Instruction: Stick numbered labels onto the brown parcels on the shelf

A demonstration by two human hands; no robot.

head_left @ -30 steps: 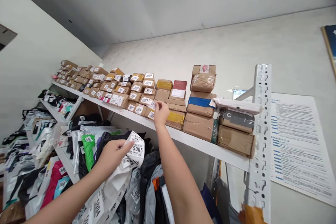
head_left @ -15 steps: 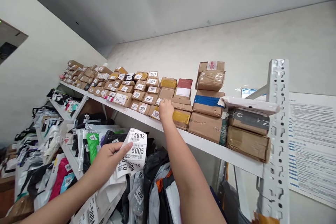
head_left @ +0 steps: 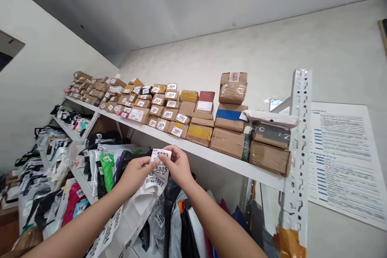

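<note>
The strip of numbered labels [head_left: 159,169] hangs between both hands below the top shelf [head_left: 211,157]. The left hand [head_left: 136,171] grips it; the right hand [head_left: 178,165] pinches its top sticker. Boxes [head_left: 179,125] marked 5001 and 5002 already carry labels; unlabelled boxes [head_left: 229,143] beside them remain.

Pkgs [head_left: 177,131] on shelf [head_left: 211,155], bags [head_left: 102,169] below

- Two hands: left hand [head_left: 135,172], right hand [head_left: 178,164].
- One strip of number labels [head_left: 159,168] between them.
- Dozens of cardboard parcels [head_left: 229,143] along the top shelf [head_left: 211,156].
- One wall notice [head_left: 341,161].
</note>
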